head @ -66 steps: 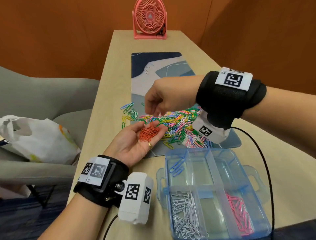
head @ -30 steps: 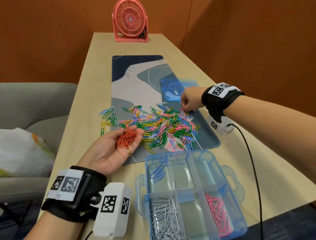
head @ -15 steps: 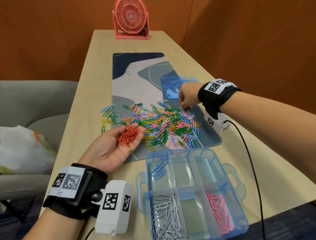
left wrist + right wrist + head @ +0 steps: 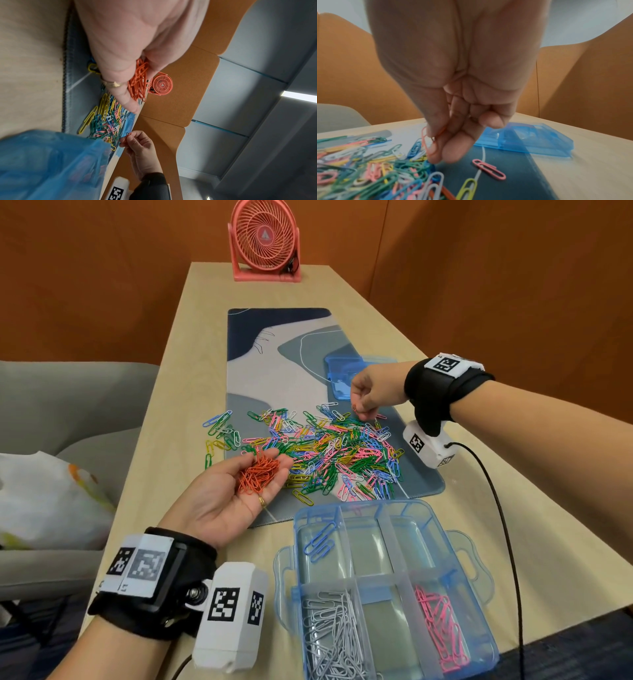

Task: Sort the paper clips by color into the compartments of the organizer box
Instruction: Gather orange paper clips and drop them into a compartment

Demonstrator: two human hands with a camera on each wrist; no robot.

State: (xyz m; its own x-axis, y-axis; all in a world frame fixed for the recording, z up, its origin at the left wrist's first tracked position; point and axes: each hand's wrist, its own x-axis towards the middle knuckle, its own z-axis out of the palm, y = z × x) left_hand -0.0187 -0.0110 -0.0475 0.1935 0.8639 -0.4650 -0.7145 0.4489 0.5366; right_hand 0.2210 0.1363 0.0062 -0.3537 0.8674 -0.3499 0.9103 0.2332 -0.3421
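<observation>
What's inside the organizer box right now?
Organizer box: two blue clips far left, white clips near left, pink clips near right. Other compartments look empty.

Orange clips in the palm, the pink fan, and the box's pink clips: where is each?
orange paper clips [image 4: 257,474], head view, middle of the heap in the palm.
pink fan [image 4: 263,237], head view, centre of its grille.
pink paper clips [image 4: 442,631], head view, middle of the pile.

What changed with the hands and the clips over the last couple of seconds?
The right hand moved from above the left palm to the pile's far right edge and now pinches one orange paper clip, lifted clear. The left hand stayed palm up, cradling the orange clips. The organizer box contents look unchanged.
</observation>
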